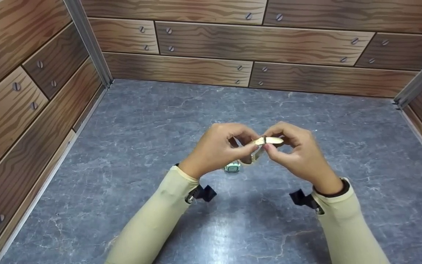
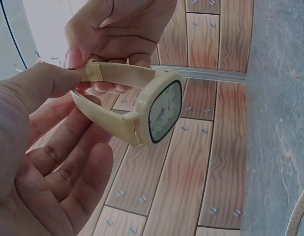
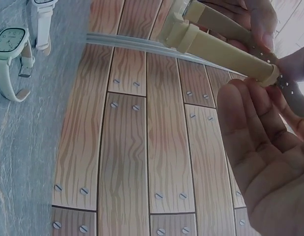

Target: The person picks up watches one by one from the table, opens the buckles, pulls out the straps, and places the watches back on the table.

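Both hands hold a cream wristwatch (image 2: 162, 110) with a rounded square dial, up off the tabletop. My left hand (image 1: 224, 148) pinches one side of its strap between thumb and fingers. From the other side, my right hand (image 1: 299, 152) pinches the strap where its two ends meet. In the right wrist view the strap (image 3: 230, 56) forms a loop, and its holed end overlaps the other part near the buckle. The dial faces away from the hands in the left wrist view. Fingers hide part of the buckle.
On the grey marbled tabletop (image 1: 152, 121), a mint-green watch (image 1: 232, 168) lies just below the hands. The right wrist view shows a pale green watch (image 3: 12, 44) and a white watch (image 3: 44, 22) lying there. Wood-patterned walls (image 1: 262, 42) enclose the table.
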`<move>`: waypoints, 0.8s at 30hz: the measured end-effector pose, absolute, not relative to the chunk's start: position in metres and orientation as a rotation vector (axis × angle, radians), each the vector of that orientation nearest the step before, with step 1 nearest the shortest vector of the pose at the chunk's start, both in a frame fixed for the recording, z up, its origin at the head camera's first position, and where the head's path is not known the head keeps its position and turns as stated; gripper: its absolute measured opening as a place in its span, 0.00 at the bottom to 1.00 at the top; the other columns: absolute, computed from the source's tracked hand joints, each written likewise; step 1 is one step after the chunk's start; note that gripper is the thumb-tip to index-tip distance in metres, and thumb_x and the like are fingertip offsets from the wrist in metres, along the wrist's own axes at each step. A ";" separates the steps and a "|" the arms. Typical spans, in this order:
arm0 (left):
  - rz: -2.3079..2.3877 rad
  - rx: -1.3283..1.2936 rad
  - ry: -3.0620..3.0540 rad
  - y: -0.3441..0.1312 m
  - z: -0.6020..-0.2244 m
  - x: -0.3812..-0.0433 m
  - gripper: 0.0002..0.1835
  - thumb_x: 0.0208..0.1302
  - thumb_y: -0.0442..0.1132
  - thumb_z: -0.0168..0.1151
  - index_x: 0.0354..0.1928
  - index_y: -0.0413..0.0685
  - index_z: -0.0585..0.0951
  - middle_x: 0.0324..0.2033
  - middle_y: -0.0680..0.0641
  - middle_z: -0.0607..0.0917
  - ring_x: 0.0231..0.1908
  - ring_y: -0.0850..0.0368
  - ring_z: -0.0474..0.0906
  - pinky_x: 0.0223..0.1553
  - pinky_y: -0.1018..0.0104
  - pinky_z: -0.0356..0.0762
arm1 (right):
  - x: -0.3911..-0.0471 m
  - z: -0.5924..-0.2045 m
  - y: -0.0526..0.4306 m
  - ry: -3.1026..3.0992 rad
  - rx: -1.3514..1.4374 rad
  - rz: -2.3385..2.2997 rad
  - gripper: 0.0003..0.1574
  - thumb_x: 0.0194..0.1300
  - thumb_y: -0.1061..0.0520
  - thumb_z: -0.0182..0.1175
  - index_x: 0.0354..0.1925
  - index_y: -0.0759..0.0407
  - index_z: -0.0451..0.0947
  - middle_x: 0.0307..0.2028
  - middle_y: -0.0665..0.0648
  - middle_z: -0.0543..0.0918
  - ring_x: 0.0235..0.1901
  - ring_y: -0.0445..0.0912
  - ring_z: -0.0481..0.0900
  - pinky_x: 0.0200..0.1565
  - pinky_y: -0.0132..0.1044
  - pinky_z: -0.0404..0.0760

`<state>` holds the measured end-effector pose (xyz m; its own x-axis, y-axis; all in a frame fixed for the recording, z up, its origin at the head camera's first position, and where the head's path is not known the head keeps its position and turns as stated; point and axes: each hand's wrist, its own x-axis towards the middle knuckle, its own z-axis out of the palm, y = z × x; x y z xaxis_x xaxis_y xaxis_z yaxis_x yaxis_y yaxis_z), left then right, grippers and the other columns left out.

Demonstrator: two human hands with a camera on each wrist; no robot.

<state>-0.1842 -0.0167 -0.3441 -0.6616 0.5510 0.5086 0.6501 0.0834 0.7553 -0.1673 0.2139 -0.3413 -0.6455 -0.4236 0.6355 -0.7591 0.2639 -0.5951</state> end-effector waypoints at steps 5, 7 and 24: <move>-1.608 -1.209 -2.281 -0.020 -0.343 -0.186 0.04 0.70 0.37 0.67 0.43 0.46 0.87 0.32 0.55 0.88 0.30 0.65 0.86 0.36 0.69 0.86 | -0.169 -0.343 0.216 -2.188 1.034 1.334 0.13 0.59 0.78 0.64 0.40 0.67 0.81 0.35 0.56 0.86 0.36 0.40 0.84 0.39 0.30 0.86; -1.629 -1.228 -2.300 -0.021 -0.343 -0.186 0.04 0.71 0.37 0.67 0.43 0.46 0.87 0.32 0.55 0.89 0.31 0.63 0.87 0.37 0.68 0.86 | -0.170 -0.343 0.216 -2.190 1.038 1.334 0.12 0.59 0.78 0.64 0.40 0.68 0.81 0.36 0.56 0.86 0.37 0.41 0.85 0.40 0.31 0.86; -1.331 -1.227 -2.414 -0.017 -0.343 -0.186 0.09 0.73 0.46 0.66 0.45 0.49 0.86 0.37 0.55 0.90 0.37 0.70 0.84 0.44 0.71 0.84 | -0.171 -0.346 0.211 -2.205 1.121 1.285 0.13 0.62 0.77 0.65 0.42 0.65 0.82 0.37 0.56 0.86 0.38 0.40 0.85 0.42 0.32 0.87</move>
